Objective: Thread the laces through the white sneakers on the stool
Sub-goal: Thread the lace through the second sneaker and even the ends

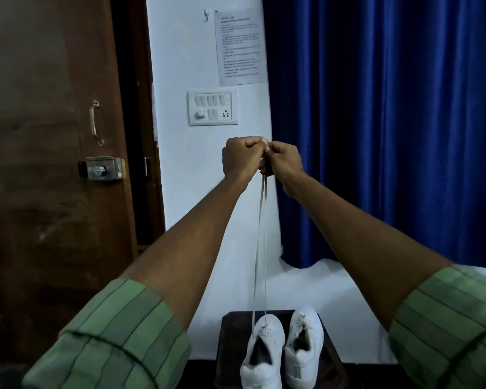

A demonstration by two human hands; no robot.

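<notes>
Two white sneakers stand side by side on a dark stool (229, 341) at the bottom middle, heels toward me. From the front eyelets of the left sneaker (263, 357) two strands of a white lace (261, 248) rise straight up, pulled taut. High above the shoes, in front of the wall, my left hand (240, 158) and my right hand (284, 160) meet knuckle to knuckle, each with fingers curled and pinching the lace ends. The right sneaker (305, 346) shows lace in its eyelets.
A brown wooden door (54, 164) with handle and lock fills the left. A switch panel (213, 108) and a printed sheet (240, 47) hang on the white wall. A blue curtain (390, 122) covers the right.
</notes>
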